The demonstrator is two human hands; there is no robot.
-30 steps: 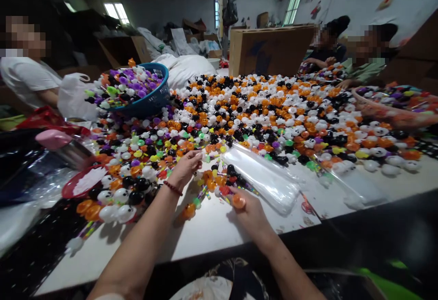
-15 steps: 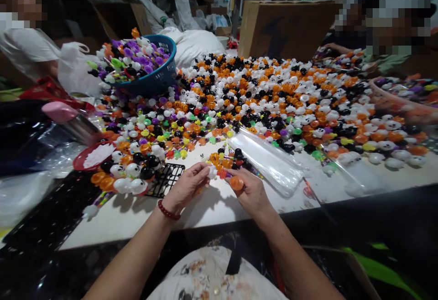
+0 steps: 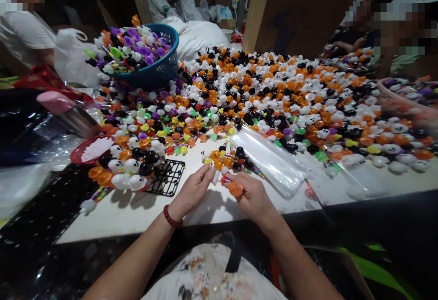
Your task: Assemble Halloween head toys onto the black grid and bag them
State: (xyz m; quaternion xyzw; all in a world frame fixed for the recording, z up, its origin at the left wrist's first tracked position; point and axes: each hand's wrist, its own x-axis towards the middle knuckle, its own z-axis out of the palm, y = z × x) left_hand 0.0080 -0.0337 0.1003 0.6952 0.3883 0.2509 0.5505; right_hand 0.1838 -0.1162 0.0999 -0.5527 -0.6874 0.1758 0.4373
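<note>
My right hand (image 3: 253, 199) is closed around a thin tube toy with an orange round topper (image 3: 235, 189) and a red part at its end. Close to its left, my left hand (image 3: 195, 189) pinches a small white plastic piece (image 3: 216, 177) that meets or nearly meets the red part; whether they are joined I cannot tell. Just beyond my hands lies a small group of orange pumpkin toppers (image 3: 218, 158) and black ones. Left of my left hand, a black grid rack (image 3: 171, 178) stands with ghost, pumpkin and black toppers (image 3: 132, 165) clustered at it.
Clear plastic bags (image 3: 270, 161) lie right of my hands, near red-handled scissors (image 3: 310, 191). A big heap of toppers (image 3: 273, 90) covers the table behind. A blue basket (image 3: 160, 69), a red dish (image 3: 77, 152) and a pink-lidded bottle (image 3: 68, 113) stand left. Other people sit at both sides.
My left hand has shifted slightly right and lower, its fingers now straighter on the white piece. The right hand has barely moved. The view has tilted a little.
</note>
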